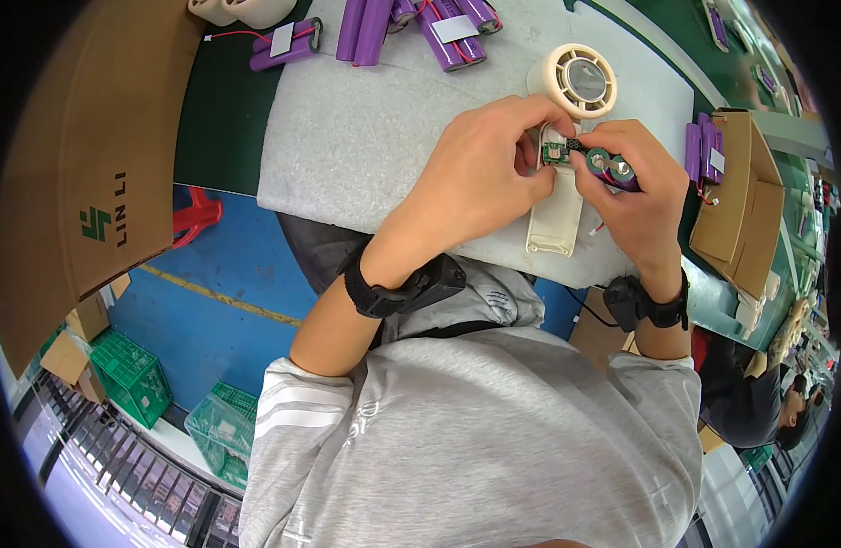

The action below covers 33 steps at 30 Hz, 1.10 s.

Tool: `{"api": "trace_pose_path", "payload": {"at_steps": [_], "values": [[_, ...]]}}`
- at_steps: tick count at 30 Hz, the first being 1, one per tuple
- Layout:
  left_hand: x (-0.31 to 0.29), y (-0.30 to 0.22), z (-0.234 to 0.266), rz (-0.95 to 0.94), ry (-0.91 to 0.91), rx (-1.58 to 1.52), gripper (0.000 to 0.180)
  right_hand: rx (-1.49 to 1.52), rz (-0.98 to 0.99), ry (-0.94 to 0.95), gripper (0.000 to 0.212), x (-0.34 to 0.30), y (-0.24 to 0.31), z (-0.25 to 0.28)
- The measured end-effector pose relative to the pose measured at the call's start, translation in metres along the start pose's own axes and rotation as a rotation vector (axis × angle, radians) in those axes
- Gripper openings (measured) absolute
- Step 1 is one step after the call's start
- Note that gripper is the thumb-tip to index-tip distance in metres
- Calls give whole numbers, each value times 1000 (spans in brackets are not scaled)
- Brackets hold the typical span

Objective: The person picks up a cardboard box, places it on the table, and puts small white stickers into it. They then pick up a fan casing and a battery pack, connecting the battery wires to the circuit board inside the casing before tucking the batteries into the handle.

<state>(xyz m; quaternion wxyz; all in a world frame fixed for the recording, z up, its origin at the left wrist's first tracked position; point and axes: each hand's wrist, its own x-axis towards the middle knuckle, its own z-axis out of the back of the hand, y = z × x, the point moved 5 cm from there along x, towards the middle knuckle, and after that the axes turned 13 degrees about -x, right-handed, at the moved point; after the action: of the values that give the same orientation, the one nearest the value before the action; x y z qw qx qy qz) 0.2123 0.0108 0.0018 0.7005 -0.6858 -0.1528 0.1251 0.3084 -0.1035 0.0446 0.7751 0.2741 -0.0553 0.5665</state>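
A cream handheld fan housing lies on the white foam sheet, with its round slotted head (580, 80) at the far end and its hollow handle (554, 224) towards me. A small green circuit board (556, 151) sits at the handle's upper part. My left hand (489, 169) is closed around that part from the left, thumb and fingers beside the board; its exact contact is partly hidden. Between the fingers of my right hand (641, 183) is a purple battery pack (619, 173), its two round ends facing up, close against the board's right side.
The foam sheet (329, 155) covers the bench before me. Several purple battery packs (370, 32) lie along its far side. A large cardboard box (83, 183) stands at left, an open carton (745, 196) at right. A red stool (198, 215) and green crates (128, 376) are lower left.
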Motion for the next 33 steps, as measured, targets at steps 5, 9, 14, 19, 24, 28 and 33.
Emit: {"api": "trace_pose_path", "payload": {"at_steps": [5, 9, 14, 19, 24, 28, 33], "values": [[-1, -1, 2, -4, 45, -20, 32, 20, -22, 57, 22, 1, 1, -1], [1, 6, 3, 18, 38, -159, 29, 30, -53, 73, 21, 3, 0, -2], [3, -2, 4, -157, 19, -38, 26, 53, -110, 105, 19, 4, -7, 2], [2, -10, 5, -292, 107, 169, 28, 143, -392, 396, 26, 1, -25, -1], [0, -13, 6, -279, 165, 201, 33, 618, -607, 437, 48, -12, -41, 13], [-2, -6, 6, -221, 169, 152, 34, 857, -555, 344, 61, -36, -41, 18], [-3, -4, 6, -94, 139, 141, 35, 758, -477, 207, 60, -54, -28, 25]]}}
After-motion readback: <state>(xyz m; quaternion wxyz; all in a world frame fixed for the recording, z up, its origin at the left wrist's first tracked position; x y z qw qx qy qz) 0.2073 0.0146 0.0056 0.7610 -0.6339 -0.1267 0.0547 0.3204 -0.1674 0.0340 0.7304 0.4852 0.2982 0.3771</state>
